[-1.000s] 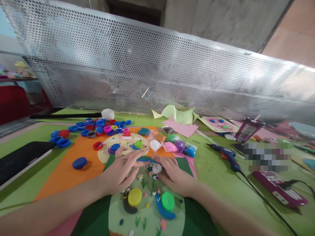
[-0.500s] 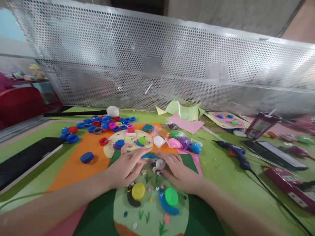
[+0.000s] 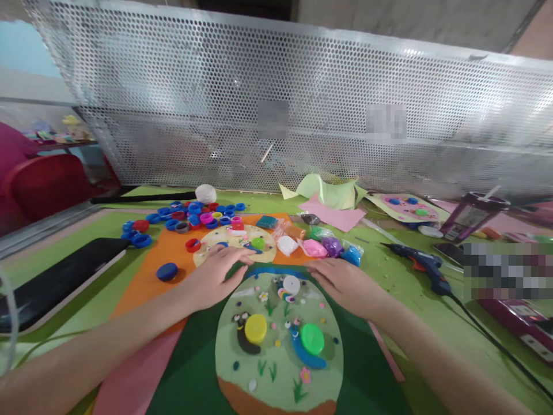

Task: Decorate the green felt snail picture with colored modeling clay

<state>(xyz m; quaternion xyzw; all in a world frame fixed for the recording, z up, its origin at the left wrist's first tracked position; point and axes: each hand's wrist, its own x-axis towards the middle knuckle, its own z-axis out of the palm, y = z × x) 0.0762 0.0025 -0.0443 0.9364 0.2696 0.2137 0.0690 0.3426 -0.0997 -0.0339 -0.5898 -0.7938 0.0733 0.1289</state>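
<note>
A dark green sheet [image 3: 181,363] lies before me with a pale green oval [image 3: 322,383] on it. On the oval are clay snails whose shells are a yellow cap [image 3: 256,328], a green cap [image 3: 311,339] and a white cap [image 3: 291,285], among small clay flowers and grass. A blue strip [image 3: 272,270] runs along the oval's top edge. My left hand [image 3: 222,274] is at the upper left of the sheet, fingers outstretched, holding nothing. At the upper right, my right hand [image 3: 343,282] rests palm down with fingers extended, also holding nothing.
Behind the oval sits a cream decorated piece [image 3: 205,245] on an orange sheet [image 3: 138,282]. Bottle caps [image 3: 194,219] lie at the back left. Bagged clay [image 3: 315,248] lies centrally. A glue gun [image 3: 419,264] and drink cup [image 3: 470,216] are right; a black device [image 3: 64,276] is left.
My hands have moved apart from the oval's top toward its two sides, uncovering the blue strip and the white-capped snail. The camera view has shifted slightly left.
</note>
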